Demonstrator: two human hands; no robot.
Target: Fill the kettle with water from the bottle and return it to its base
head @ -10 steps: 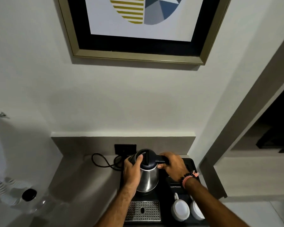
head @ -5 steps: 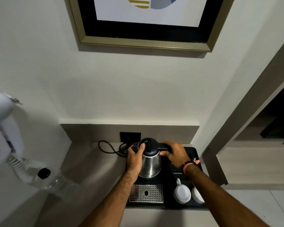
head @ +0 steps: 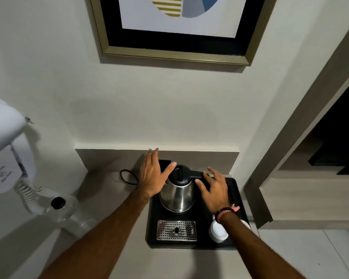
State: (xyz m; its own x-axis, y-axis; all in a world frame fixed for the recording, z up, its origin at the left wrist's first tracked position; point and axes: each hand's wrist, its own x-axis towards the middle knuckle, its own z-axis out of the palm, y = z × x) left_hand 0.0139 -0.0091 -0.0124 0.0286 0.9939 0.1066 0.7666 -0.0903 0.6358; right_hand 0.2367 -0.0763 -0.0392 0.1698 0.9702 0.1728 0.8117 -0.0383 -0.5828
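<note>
A steel kettle (head: pixel 177 195) with a black lid and handle stands upright at the back of a black tray (head: pixel 237 198); its base is hidden beneath it. My left hand (head: pixel 152 176) hovers just left of the lid, fingers spread, thumb near the lid. My right hand (head: pixel 215 187) is open over the handle on the kettle's right side, fingers apart and gripping nothing. A clear plastic bottle (head: pixel 69 214) with a black cap stands on the counter at the far left.
On the tray are a perforated metal drip plate (head: pixel 176 230) in front and white cups (head: pixel 218 231) at the right. A black cord (head: pixel 127 177) loops behind. A white wall hair dryer (head: pixel 4 141) with coiled cable hangs left. A framed picture (head: pixel 177 27) hangs above.
Both hands have let go of the kettle and opened, lifting slightly away from it. The kettle now stands by itself on the tray. The camera view has shifted.
</note>
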